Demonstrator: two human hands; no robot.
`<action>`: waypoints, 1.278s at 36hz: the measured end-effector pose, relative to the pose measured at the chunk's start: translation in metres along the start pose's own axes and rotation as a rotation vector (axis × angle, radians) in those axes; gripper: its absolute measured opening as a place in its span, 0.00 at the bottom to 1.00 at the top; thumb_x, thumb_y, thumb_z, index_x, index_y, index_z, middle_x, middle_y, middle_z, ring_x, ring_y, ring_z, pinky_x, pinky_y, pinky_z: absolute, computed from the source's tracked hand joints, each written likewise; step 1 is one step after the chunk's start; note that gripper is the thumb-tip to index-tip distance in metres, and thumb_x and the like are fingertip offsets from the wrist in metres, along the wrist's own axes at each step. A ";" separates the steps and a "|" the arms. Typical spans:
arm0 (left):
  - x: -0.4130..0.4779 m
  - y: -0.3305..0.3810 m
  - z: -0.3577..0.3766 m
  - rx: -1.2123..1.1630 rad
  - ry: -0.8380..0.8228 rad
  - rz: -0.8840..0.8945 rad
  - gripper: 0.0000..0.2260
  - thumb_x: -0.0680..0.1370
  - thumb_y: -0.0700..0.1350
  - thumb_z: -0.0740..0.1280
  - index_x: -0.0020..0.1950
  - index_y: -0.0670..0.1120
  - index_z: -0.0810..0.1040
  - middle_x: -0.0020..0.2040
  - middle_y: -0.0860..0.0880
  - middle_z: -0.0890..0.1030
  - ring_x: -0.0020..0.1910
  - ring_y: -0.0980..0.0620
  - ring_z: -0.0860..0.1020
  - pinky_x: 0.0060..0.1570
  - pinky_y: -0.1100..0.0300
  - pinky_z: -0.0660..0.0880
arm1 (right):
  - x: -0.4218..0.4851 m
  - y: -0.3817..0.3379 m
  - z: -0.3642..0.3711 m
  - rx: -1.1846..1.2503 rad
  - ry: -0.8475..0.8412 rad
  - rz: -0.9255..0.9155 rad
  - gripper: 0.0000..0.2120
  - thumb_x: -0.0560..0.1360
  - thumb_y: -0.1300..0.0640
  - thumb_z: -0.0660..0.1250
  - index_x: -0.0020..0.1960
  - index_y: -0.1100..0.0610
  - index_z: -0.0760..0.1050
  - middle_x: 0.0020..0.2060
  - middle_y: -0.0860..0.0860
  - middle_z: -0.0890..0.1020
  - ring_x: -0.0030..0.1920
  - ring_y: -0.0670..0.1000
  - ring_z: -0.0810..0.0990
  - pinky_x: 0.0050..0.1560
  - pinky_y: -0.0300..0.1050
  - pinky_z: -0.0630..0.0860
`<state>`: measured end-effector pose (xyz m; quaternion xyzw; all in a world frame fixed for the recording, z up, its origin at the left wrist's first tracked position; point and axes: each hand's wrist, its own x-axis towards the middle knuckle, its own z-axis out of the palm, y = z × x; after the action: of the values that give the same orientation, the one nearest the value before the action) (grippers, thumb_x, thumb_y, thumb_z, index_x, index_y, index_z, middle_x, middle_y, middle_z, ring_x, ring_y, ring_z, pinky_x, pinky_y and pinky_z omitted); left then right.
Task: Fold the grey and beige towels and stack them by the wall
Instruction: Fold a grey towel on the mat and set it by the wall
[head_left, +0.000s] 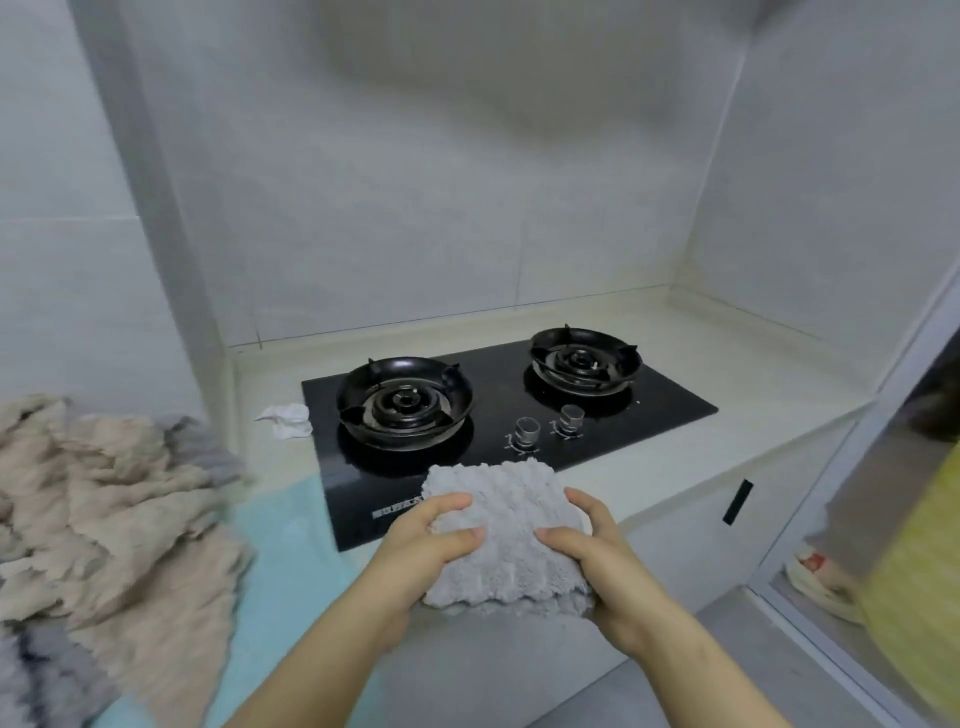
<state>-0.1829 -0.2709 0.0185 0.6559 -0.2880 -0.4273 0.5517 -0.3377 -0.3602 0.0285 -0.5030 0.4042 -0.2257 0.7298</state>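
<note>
Pale countertop (727, 358) with a black two-burner hob (654, 410) fills the centre of the frame. Low in the centre, the left hand (415, 551) and right hand (597, 561) each grip one side of a folded grey towel (509, 540), held over the hob's front edge. Crumpled beige towels (114, 519) lie heaped at the left on a teal mat (280, 571).

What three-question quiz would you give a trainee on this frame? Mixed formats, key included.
1. True or false: the left hand and the right hand both grip the folded grey towel.
2. Relative to the hob, the beige towel pile lies: A) on it; B) to its left, crumpled; C) to its right, neatly folded.
3. Fill in: the hob has ___ burners.
Key: 1 true; 2 B; 3 two.
</note>
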 end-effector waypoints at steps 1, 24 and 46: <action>0.012 0.001 0.020 -0.003 0.001 0.008 0.14 0.72 0.41 0.71 0.53 0.58 0.77 0.62 0.51 0.73 0.60 0.53 0.72 0.60 0.60 0.66 | 0.006 -0.005 -0.021 -0.006 0.004 -0.009 0.21 0.75 0.63 0.65 0.59 0.42 0.66 0.51 0.50 0.81 0.45 0.53 0.83 0.38 0.46 0.78; 0.247 0.049 0.348 0.085 -0.148 0.004 0.18 0.73 0.43 0.71 0.59 0.59 0.73 0.61 0.55 0.66 0.64 0.54 0.68 0.62 0.57 0.69 | 0.160 -0.104 -0.359 -0.058 0.258 -0.106 0.17 0.75 0.64 0.64 0.59 0.48 0.66 0.51 0.56 0.79 0.47 0.57 0.81 0.37 0.49 0.81; 0.515 0.087 0.473 0.100 0.006 -0.055 0.10 0.75 0.36 0.65 0.52 0.48 0.75 0.42 0.50 0.73 0.36 0.56 0.71 0.29 0.71 0.68 | 0.418 -0.204 -0.511 -0.265 0.258 -0.100 0.16 0.75 0.65 0.64 0.58 0.50 0.68 0.51 0.56 0.77 0.43 0.54 0.79 0.25 0.41 0.77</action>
<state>-0.3486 -0.9540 -0.0342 0.6914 -0.2892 -0.4254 0.5072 -0.5007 -1.0295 -0.0218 -0.5812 0.4952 -0.2689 0.5871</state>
